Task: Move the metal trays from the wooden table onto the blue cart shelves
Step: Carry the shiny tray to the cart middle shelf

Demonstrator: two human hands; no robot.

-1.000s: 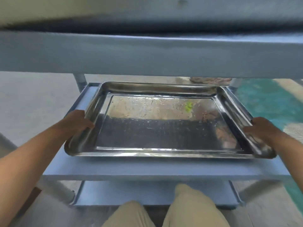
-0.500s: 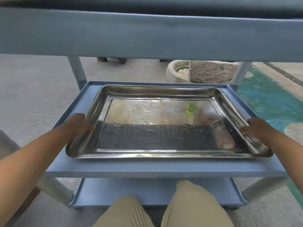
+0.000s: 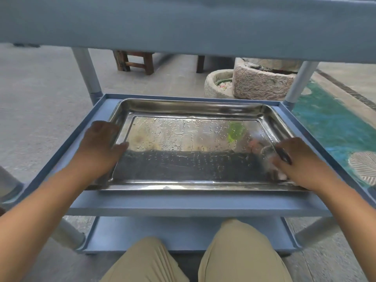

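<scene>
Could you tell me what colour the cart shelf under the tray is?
Blue cart shelf, head view.

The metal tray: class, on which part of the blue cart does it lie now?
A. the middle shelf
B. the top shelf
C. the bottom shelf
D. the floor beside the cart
A: the metal tray lies inside the raised rim of the middle shelf, with the top shelf above it and the bottom shelf below.

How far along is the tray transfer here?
Done: one wet rectangular metal tray lies on the blue cart's middle shelf. In hand: the left hand and right hand rest on its sides. Left: the bottom shelf looks bare; the table is out of view.
</scene>
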